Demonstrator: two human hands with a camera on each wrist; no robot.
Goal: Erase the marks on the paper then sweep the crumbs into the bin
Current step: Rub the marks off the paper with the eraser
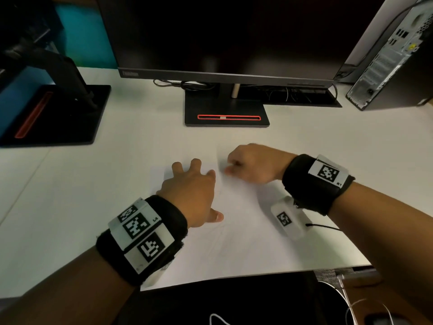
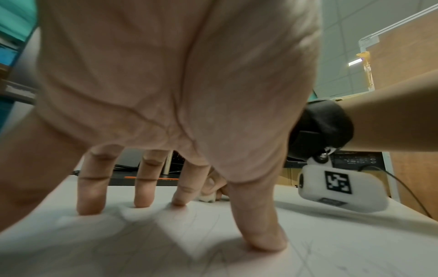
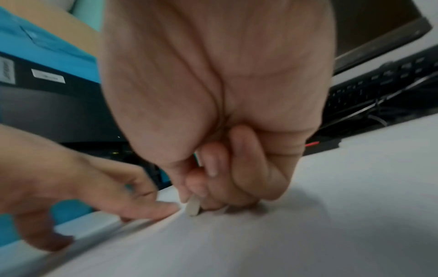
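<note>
Centre of head view: your left hand (image 1: 192, 195) spreads straight fingers on paper (image 1: 246, 235), pinning it against rubbing. Just right, your right hand (image 1: 251, 164) pinches white eraser (image 3: 193, 207) onto sheet's far edge. Bin unseen.

hidden / unclear

eraser (image 3: 193, 207): mostly covered by right hand (image 3: 213, 105), only the tip shows. pencil marks (image 2: 213, 256) on paper (image 1: 246, 242): faint, unreadable. left hand (image 3: 71, 187) blurred in right wrist view. monitor (image 1: 222, 31) top cut off.
</note>
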